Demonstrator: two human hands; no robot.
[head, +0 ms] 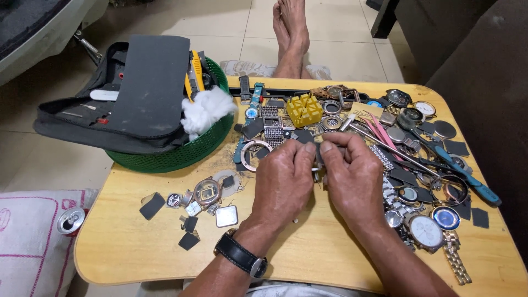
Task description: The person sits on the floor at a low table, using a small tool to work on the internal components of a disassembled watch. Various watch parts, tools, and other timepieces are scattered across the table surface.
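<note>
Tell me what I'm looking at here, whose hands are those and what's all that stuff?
The camera sits on a person's head and looks down, so you see their own two hands. The left hand, with a black wristwatch, and the right hand pinch a small metal part together; it is mostly hidden. On the wooden table lie watch faces, metal bands, tweezers and a yellow block. A green basket holds a tool case.

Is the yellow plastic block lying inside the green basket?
No, the yellow plastic block stands on the wooden table, to the right of the green basket and apart from it.
</note>
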